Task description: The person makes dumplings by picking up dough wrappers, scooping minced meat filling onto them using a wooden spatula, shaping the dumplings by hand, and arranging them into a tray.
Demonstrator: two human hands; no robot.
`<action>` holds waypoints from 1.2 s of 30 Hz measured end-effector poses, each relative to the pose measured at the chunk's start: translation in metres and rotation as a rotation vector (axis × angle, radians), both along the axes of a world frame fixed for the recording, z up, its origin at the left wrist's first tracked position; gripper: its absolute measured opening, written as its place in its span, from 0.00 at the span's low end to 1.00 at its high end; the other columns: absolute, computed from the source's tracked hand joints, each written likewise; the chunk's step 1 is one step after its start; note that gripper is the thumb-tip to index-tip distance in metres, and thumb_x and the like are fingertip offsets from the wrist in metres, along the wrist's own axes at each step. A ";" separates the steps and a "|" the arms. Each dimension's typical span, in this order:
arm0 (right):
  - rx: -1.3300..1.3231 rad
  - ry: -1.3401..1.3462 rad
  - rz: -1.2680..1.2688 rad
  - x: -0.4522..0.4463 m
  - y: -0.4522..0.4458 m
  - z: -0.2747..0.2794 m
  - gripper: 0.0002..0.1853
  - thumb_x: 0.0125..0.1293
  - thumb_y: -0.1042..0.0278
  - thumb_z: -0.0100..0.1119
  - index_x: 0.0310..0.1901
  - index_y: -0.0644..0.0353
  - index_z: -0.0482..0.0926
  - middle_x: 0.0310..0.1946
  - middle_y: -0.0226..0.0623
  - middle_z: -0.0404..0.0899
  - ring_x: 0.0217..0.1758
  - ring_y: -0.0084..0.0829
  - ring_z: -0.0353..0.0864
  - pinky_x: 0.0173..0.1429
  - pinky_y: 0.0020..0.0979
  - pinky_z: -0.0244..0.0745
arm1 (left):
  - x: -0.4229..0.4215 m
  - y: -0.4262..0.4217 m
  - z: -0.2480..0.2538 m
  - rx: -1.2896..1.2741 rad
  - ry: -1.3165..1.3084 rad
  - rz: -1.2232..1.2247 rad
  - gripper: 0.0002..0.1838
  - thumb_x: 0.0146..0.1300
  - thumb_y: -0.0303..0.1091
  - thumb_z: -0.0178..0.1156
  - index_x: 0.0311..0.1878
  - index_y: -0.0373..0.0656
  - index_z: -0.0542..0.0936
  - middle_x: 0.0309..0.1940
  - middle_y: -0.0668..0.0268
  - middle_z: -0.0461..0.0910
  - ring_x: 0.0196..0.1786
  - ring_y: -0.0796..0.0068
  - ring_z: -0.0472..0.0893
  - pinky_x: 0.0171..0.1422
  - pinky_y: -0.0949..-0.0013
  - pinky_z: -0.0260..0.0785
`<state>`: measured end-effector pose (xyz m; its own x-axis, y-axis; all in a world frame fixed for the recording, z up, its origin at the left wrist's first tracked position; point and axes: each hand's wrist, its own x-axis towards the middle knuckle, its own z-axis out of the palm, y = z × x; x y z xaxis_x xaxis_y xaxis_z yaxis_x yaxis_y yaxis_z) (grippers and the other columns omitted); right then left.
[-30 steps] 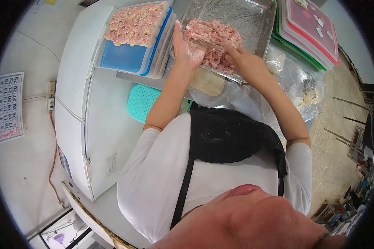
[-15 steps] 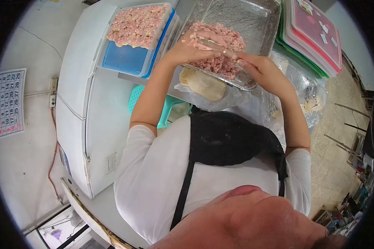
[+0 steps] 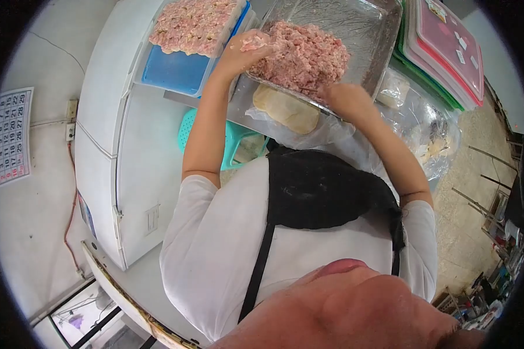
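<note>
My left hand is at the left side of a metal tray, its fingers curled round a pale, meat-smeared dumpling wrapper, partly hidden. A large mound of pink minced meat lies in the tray. At the mound's near right edge, my right hand is closed in a fist round a flat stick, which is mostly hidden now by the hand and the meat. Below the tray's near rim, pale round dumpling wrappers lie on a plastic bag.
Rows of filled dumplings sit in a plastic container at upper left. Stacked lids stand right of the tray, above plastic bags. A white refrigerator and a turquoise stool are at left.
My hands have moved apart. The left has shifted left, off the middle of the meat; the right has dropped to the mound's near edge, taking the stick away from the left palm.
</note>
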<state>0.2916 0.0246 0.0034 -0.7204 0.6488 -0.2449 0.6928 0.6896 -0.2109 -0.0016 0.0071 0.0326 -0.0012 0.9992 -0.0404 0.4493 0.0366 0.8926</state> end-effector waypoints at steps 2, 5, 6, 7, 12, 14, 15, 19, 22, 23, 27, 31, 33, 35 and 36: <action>-0.058 0.037 -0.012 -0.002 -0.008 0.008 0.22 0.70 0.52 0.45 0.37 0.63 0.82 0.33 0.55 0.81 0.38 0.52 0.80 0.43 0.46 0.75 | -0.002 -0.004 -0.003 0.029 -0.034 0.000 0.15 0.56 0.33 0.68 0.45 0.44 0.76 0.38 0.71 0.78 0.46 0.80 0.78 0.47 0.74 0.72; -0.312 0.407 -0.167 0.019 0.003 0.012 0.23 0.70 0.50 0.48 0.34 0.63 0.82 0.25 0.49 0.79 0.31 0.45 0.81 0.38 0.41 0.74 | 0.002 -0.013 -0.009 0.064 -0.079 -0.046 0.20 0.55 0.37 0.68 0.51 0.45 0.75 0.45 0.67 0.76 0.48 0.76 0.76 0.53 0.70 0.71; -0.397 0.528 -0.218 0.030 0.009 0.013 0.23 0.70 0.49 0.48 0.33 0.63 0.83 0.22 0.47 0.79 0.29 0.43 0.81 0.36 0.40 0.73 | 0.000 -0.014 -0.010 0.029 -0.083 -0.073 0.23 0.55 0.36 0.68 0.53 0.45 0.74 0.49 0.66 0.75 0.50 0.75 0.76 0.56 0.69 0.70; -0.579 0.574 -0.283 0.035 0.017 0.017 0.23 0.70 0.48 0.49 0.42 0.61 0.83 0.21 0.46 0.78 0.28 0.40 0.80 0.38 0.38 0.72 | 0.003 -0.015 -0.007 -0.008 -0.086 -0.102 0.25 0.54 0.36 0.69 0.55 0.45 0.73 0.52 0.65 0.75 0.53 0.74 0.76 0.58 0.68 0.69; -0.399 0.719 -0.138 0.022 0.008 0.042 0.17 0.70 0.59 0.53 0.48 0.64 0.80 0.32 0.43 0.81 0.36 0.32 0.79 0.44 0.32 0.72 | 0.034 -0.008 0.008 0.278 0.100 -0.378 0.28 0.50 0.37 0.72 0.56 0.44 0.76 0.53 0.60 0.77 0.56 0.64 0.76 0.62 0.62 0.67; -0.341 0.781 -0.047 0.018 0.003 0.030 0.14 0.69 0.64 0.55 0.48 0.66 0.79 0.37 0.43 0.82 0.39 0.30 0.79 0.46 0.30 0.73 | 0.026 0.003 -0.011 0.312 0.214 -0.460 0.28 0.49 0.39 0.72 0.55 0.43 0.77 0.54 0.57 0.77 0.58 0.61 0.75 0.64 0.61 0.65; -0.339 0.765 -0.047 0.019 0.003 0.026 0.13 0.68 0.66 0.56 0.48 0.65 0.79 0.38 0.44 0.82 0.39 0.31 0.80 0.46 0.31 0.73 | 0.024 0.006 -0.013 0.380 0.277 -0.491 0.29 0.49 0.40 0.73 0.55 0.43 0.77 0.55 0.56 0.77 0.59 0.59 0.75 0.64 0.60 0.65; -0.270 0.569 0.006 0.031 0.030 0.021 0.13 0.66 0.65 0.57 0.50 0.60 0.80 0.37 0.44 0.80 0.37 0.38 0.81 0.42 0.33 0.74 | 0.033 -0.016 -0.005 0.206 0.355 -0.333 0.32 0.49 0.47 0.72 0.56 0.42 0.77 0.58 0.54 0.75 0.62 0.57 0.74 0.66 0.59 0.64; 0.248 0.519 -0.071 0.031 0.018 0.038 0.15 0.65 0.63 0.56 0.52 0.51 0.79 0.35 0.42 0.80 0.37 0.46 0.81 0.40 0.41 0.76 | 0.014 0.006 -0.055 0.069 0.203 -0.210 0.35 0.49 0.52 0.71 0.57 0.41 0.77 0.58 0.53 0.75 0.61 0.55 0.73 0.66 0.60 0.64; 0.289 0.619 -0.082 0.023 0.006 0.043 0.15 0.64 0.63 0.56 0.52 0.48 0.78 0.32 0.42 0.78 0.37 0.46 0.81 0.37 0.43 0.76 | 0.012 0.006 -0.061 0.073 0.153 -0.195 0.35 0.49 0.52 0.71 0.57 0.41 0.76 0.58 0.53 0.75 0.62 0.55 0.73 0.66 0.60 0.64; 0.156 0.688 -0.053 0.007 0.004 0.003 0.15 0.67 0.57 0.52 0.52 0.49 0.78 0.35 0.45 0.80 0.39 0.47 0.81 0.40 0.45 0.76 | 0.022 0.006 -0.054 0.073 0.242 -0.177 0.34 0.49 0.50 0.71 0.58 0.42 0.76 0.57 0.55 0.76 0.61 0.58 0.73 0.65 0.62 0.64; 0.045 0.252 -0.245 0.041 0.028 0.000 0.17 0.68 0.56 0.51 0.51 0.57 0.80 0.43 0.50 0.81 0.45 0.49 0.80 0.48 0.41 0.74 | 0.030 -0.020 -0.002 0.076 0.225 -0.193 0.32 0.49 0.46 0.72 0.56 0.43 0.76 0.56 0.58 0.76 0.57 0.62 0.74 0.64 0.64 0.64; 0.012 0.348 -0.301 0.059 0.024 0.013 0.18 0.68 0.54 0.51 0.51 0.56 0.80 0.43 0.49 0.81 0.46 0.48 0.80 0.50 0.41 0.74 | 0.030 -0.026 0.016 0.155 0.084 -0.214 0.29 0.49 0.46 0.72 0.54 0.44 0.77 0.54 0.60 0.76 0.56 0.63 0.75 0.63 0.64 0.64; -0.031 0.505 -0.327 0.062 0.007 0.049 0.17 0.68 0.56 0.52 0.50 0.59 0.81 0.45 0.51 0.81 0.46 0.48 0.81 0.51 0.37 0.74 | 0.034 -0.034 0.034 0.237 0.011 -0.237 0.26 0.50 0.45 0.72 0.51 0.45 0.78 0.53 0.61 0.77 0.56 0.63 0.75 0.62 0.64 0.65; -0.119 0.579 -0.323 0.059 -0.004 0.067 0.17 0.68 0.58 0.53 0.50 0.59 0.80 0.44 0.51 0.81 0.46 0.47 0.81 0.50 0.37 0.74 | 0.037 -0.038 0.046 0.284 0.016 -0.255 0.25 0.50 0.45 0.72 0.50 0.45 0.78 0.53 0.61 0.77 0.55 0.64 0.75 0.62 0.64 0.65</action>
